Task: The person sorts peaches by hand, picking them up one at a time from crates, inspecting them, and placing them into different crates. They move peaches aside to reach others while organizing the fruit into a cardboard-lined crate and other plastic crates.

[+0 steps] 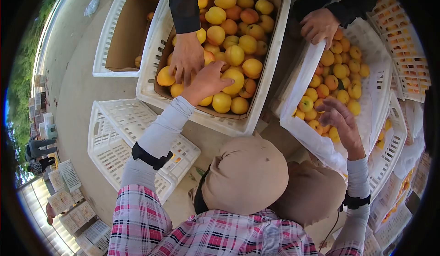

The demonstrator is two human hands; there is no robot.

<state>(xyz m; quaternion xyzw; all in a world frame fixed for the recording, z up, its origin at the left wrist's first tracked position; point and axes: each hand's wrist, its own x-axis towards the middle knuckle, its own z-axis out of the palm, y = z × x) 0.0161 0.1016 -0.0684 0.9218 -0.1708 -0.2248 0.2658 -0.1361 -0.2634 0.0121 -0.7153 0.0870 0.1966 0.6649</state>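
My left hand [211, 82] reaches into a cardboard-lined white plastic crate [149, 79] of yellow-orange apricots. Its thumb and fingers close around one yellow apricot [234, 81] near the middle. My right hand [341, 120] hovers over a second white crate [382, 79], lined with white sheeting and also holding apricots. Its fingers are apart and slightly bent, with nothing visible in them. Beside my left hand, a co-worker's hand [187, 56] in a black sleeve rests on the fruit. The co-worker's other hand [319, 25] grips the lined crate's edge.
A cardboard-lined crate [103, 54] with a few fruits stands at upper left. Below it a white slatted crate [107, 139] sits by my left knee [245, 175]. More fruit crates [398, 40] crowd the right. Stacked boxes [78, 217] and people stand in the distance at left.
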